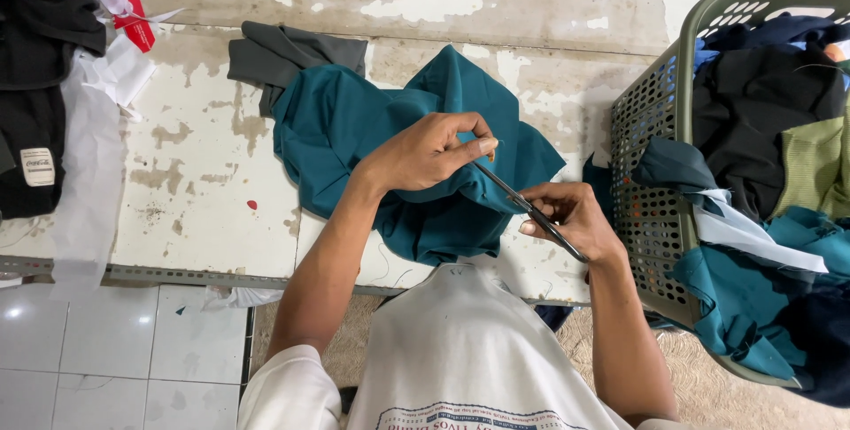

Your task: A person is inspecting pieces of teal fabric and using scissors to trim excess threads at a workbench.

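Observation:
A teal garment (354, 129) lies bunched on a worn white table (195, 173). My left hand (425, 151) rests on top of it, thumb and fingers pinching a small spot of the cloth. My right hand (571, 217) holds thin metal snips (522, 202), the blades angled up and left with the tip at the spot that my left hand pinches. A grey garment (283, 54) lies partly under the teal one at the back.
A green plastic laundry basket (655, 129) heaped with teal, black and olive clothes stands at the right. Black clothing (40, 85), white paper and a red tag lie at the table's left end. White floor tiles show below the table's edge.

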